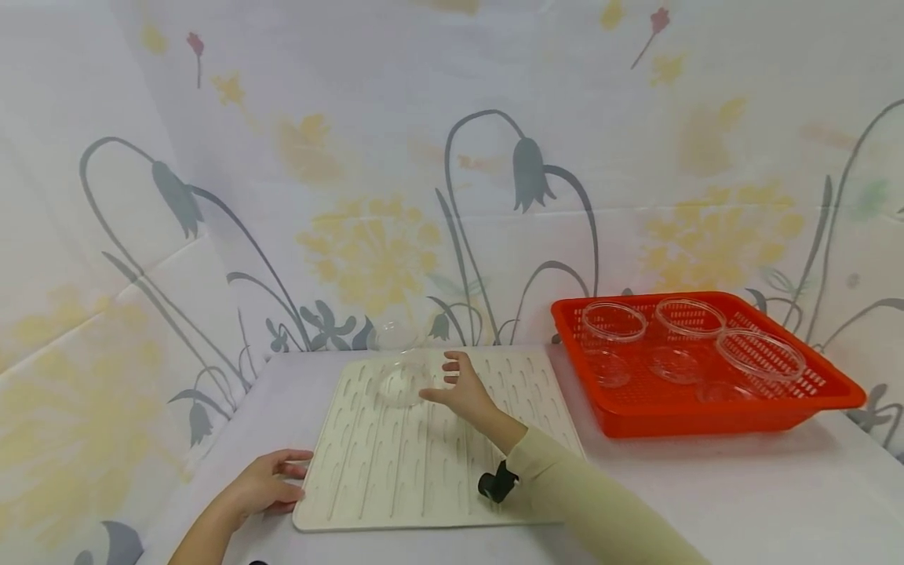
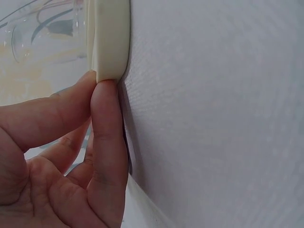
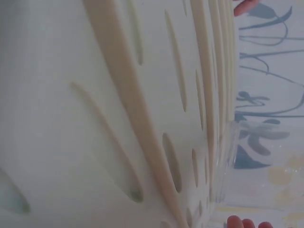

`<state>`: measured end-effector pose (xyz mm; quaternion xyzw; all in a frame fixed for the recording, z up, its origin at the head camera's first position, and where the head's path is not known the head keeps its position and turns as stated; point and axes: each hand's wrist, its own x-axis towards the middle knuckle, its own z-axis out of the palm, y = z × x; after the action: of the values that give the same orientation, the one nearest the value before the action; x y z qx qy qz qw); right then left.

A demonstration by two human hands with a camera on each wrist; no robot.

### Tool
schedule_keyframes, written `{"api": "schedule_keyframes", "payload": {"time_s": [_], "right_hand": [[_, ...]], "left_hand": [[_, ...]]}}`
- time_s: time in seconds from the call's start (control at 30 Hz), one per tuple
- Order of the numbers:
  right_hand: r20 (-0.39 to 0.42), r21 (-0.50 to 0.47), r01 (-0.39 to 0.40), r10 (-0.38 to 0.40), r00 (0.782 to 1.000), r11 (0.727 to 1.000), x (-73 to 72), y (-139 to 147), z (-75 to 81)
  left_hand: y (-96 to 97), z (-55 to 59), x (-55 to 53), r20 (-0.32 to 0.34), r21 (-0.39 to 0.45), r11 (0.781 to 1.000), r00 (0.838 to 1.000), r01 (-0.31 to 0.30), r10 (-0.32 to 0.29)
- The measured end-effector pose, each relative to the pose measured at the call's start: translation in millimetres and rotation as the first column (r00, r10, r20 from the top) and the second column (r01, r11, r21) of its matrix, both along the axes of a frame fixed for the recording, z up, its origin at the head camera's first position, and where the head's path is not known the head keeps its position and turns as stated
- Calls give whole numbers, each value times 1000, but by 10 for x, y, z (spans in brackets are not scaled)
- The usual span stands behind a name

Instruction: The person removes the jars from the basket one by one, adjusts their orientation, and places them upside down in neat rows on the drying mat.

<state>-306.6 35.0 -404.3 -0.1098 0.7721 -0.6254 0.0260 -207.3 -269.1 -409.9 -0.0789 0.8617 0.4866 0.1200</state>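
A ribbed cream drying mat [image 1: 395, 471] lies on the table. Toward its back left stands a clear round container [image 1: 401, 384], its wider flanged edge down on the ribs. My right hand [image 1: 462, 388] is just right of the container, thumb and fingers spread with a gap between them. In the right wrist view, fingertips [image 3: 247, 223] show below the container [image 3: 256, 166], apart from it. My left hand [image 1: 264, 482] is at the mat's left edge. Up close, its thumb and a finger pinch the edge of the mat [image 2: 111, 42].
A red plastic basket [image 1: 678, 424] stands at the right, holding three clear round containers, one of them a nearer container [image 1: 759, 357]. A floral cloth [image 1: 452, 118] hangs behind the table. A small black camera [image 1: 497, 481] sits on my right wrist.
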Motion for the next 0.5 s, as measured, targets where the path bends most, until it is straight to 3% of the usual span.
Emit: {"api": "schedule_keyframes", "payload": {"time_s": [0.5], "right_hand": [[-51,-53,-49,46,998,997,230,195,202]], "left_hand": [[4,-10,-3,6,14,1000,1000,0,0]]}}
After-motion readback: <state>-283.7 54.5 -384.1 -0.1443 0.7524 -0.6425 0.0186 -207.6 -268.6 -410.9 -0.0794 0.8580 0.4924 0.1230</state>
